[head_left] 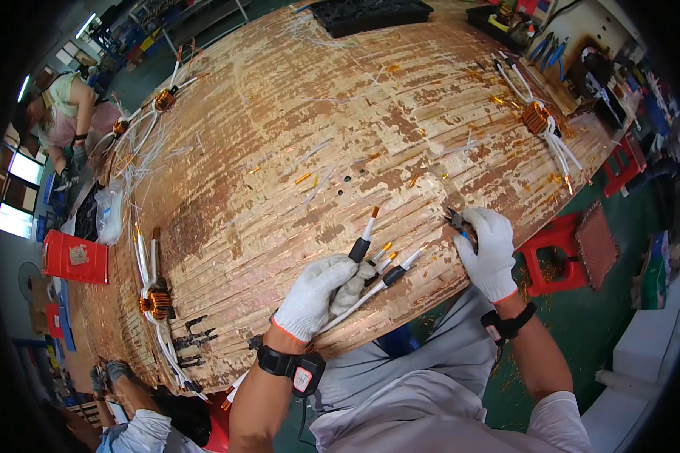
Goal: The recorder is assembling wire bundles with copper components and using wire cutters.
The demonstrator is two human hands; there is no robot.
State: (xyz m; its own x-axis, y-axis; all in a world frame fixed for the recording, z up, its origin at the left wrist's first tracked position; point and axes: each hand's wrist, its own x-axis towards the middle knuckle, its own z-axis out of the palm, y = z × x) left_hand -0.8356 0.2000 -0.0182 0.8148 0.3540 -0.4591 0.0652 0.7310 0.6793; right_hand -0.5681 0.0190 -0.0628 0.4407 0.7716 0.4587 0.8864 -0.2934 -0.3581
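Worn wooden workbench point(279, 113) strewn with copper coils point(536, 117), white wire offcuts point(313, 151) and a black tray point(370, 13)

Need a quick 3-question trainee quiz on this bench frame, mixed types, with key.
1. True or false: both hands wear white gloves.
2. The left hand holds: A) a bundle of white-sleeved leads B) a red box C) a screwdriver.
3. Fill in: the right hand grips small ____ at the edge of the worn wooden table.

Key: 1 true; 2 A; 3 cutters.
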